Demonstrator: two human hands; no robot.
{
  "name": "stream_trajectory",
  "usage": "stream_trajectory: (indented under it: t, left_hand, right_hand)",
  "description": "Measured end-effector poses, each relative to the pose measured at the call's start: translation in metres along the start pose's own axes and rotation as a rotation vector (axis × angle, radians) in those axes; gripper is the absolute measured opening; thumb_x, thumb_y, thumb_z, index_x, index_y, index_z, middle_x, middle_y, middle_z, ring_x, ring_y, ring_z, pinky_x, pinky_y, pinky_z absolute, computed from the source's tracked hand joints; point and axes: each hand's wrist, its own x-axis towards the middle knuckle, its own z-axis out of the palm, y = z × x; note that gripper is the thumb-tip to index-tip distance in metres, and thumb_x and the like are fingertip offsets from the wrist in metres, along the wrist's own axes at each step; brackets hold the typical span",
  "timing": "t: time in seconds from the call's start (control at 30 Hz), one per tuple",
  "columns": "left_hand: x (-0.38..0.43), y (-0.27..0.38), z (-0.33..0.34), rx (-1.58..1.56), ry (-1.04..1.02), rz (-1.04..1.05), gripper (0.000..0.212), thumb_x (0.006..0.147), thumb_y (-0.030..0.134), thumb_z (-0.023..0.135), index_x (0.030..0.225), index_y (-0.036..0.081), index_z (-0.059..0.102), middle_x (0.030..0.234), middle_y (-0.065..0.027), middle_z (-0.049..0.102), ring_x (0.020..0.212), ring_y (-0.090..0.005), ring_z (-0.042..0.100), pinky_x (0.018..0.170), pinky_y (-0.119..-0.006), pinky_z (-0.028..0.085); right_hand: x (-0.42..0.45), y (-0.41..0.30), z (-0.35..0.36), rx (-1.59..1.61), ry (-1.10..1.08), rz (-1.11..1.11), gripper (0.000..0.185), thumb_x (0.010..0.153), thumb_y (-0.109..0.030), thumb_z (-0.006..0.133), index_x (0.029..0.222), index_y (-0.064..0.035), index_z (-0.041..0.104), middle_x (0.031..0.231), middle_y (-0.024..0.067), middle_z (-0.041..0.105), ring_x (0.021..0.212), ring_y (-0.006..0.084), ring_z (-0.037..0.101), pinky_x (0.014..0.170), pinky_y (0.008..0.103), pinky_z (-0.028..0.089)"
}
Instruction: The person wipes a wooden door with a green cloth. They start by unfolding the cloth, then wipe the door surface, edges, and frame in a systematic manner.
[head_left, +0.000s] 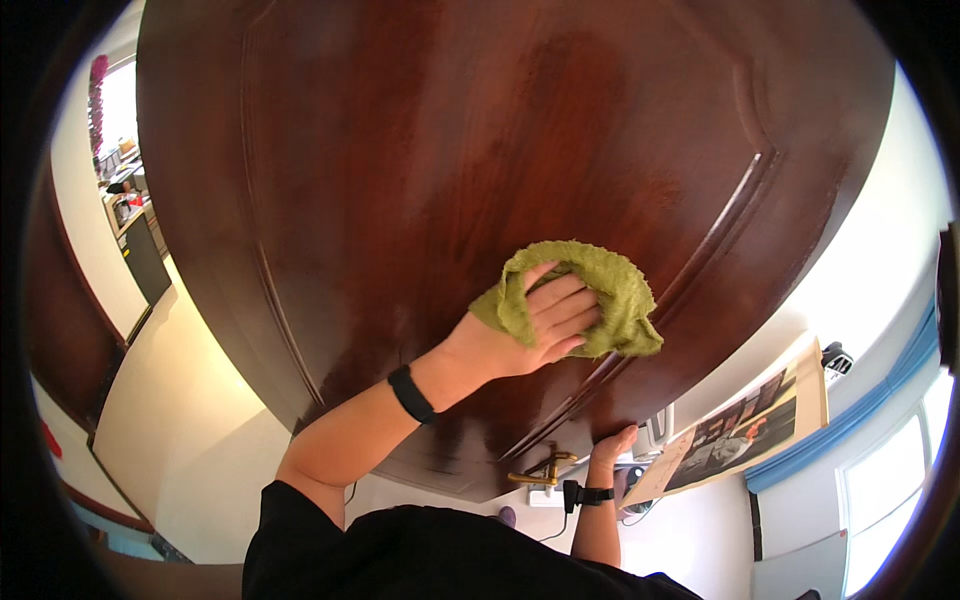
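Note:
My left hand (559, 315) is pressed against a dark red-brown wooden panel door (465, 165), its fingers bunched into an olive-green cloth (615, 300). The cloth lies flat on the door's face, over the moulding at the right of the panel. Darker, wet-looking streaks mark the wood above it. Lower right, my right hand (615, 446) grips the door's edge, just beside the brass lever handle (547, 472). A black band (411, 395) circles my left wrist. On my right wrist, a strapped device (589, 495) has a cable running from it.
To the right of the door, a picture poster (735, 435) sticks out near a white appliance (652, 435). Beyond it are a blue curtain (847, 427) and a window (889, 480). Through the left gap, pale floor (187, 420) leads to a cluttered desk (127, 214) with a person's arm there.

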Motion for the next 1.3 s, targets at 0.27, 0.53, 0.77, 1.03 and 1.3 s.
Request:
stream_trajectory:
  t: [0.27, 0.53, 0.77, 1.03, 1.3]
  left_hand:
    - [-0.005, -0.134, -0.105, 0.489, 0.186, -0.483, 0.041, 0.103, 0.034, 0.047, 0.121, -0.001, 0.058, 0.142, -0.0363, 0.041, 0.139, -0.0551, 0.026, 0.117, -0.063, 0.018]
    - [-0.077, -0.194, -0.132, 0.453, 0.475, -0.774, 0.037, 0.097, 0.024, 0.043, 0.100, -0.008, 0.062, 0.106, -0.0264, 0.066, 0.103, -0.0447, 0.059, 0.091, -0.051, 0.041]
    - [0.032, -0.061, -0.087, 0.008, 0.130, -0.370, 0.031, 0.085, 0.027, 0.065, 0.109, 0.008, 0.068, 0.115, -0.0150, 0.066, 0.109, -0.0386, 0.059, 0.094, -0.054, 0.045]
    - [-0.034, 0.017, -0.001, -0.137, -0.035, 0.072, 0.044, 0.086, 0.033, 0.066, 0.126, 0.016, 0.066, 0.137, -0.0013, 0.059, 0.134, -0.0222, 0.048, 0.119, -0.053, 0.028]
    - [-0.056, -0.136, -0.117, 0.458, 0.323, -0.544, 0.048, 0.102, 0.035, 0.046, 0.138, 0.004, 0.048, 0.146, -0.0242, 0.044, 0.138, -0.0440, 0.036, 0.118, -0.062, 0.014]
  right_hand:
    - [-0.005, -0.016, -0.006, -0.046, 0.016, -0.028, 0.080, 0.100, -0.068, 0.032, 0.102, 0.0083, 0.058, 0.094, 0.0164, 0.060, 0.088, 0.0261, 0.054, 0.080, 0.0414, 0.045]
    - [-0.018, -0.030, -0.005, -0.028, -0.040, -0.011, 0.080, 0.100, -0.067, 0.032, 0.110, 0.0081, 0.060, 0.101, 0.0182, 0.063, 0.093, 0.0274, 0.056, 0.083, 0.0415, 0.046]
    - [-0.013, -0.028, -0.010, -0.012, 0.010, 0.019, 0.076, 0.102, -0.061, 0.033, 0.117, 0.0090, 0.058, 0.113, 0.0202, 0.061, 0.101, 0.0294, 0.056, 0.090, 0.0422, 0.045]
    - [-0.016, -0.037, -0.008, 0.058, -0.005, 0.015, 0.072, 0.102, -0.059, 0.036, 0.113, 0.0091, 0.057, 0.111, 0.0184, 0.060, 0.099, 0.0275, 0.055, 0.085, 0.0409, 0.047]
    - [-0.029, -0.041, -0.025, 0.001, 0.036, 0.041, 0.073, 0.102, -0.060, 0.035, 0.109, 0.0086, 0.059, 0.104, 0.0167, 0.062, 0.096, 0.0264, 0.055, 0.083, 0.0407, 0.047]
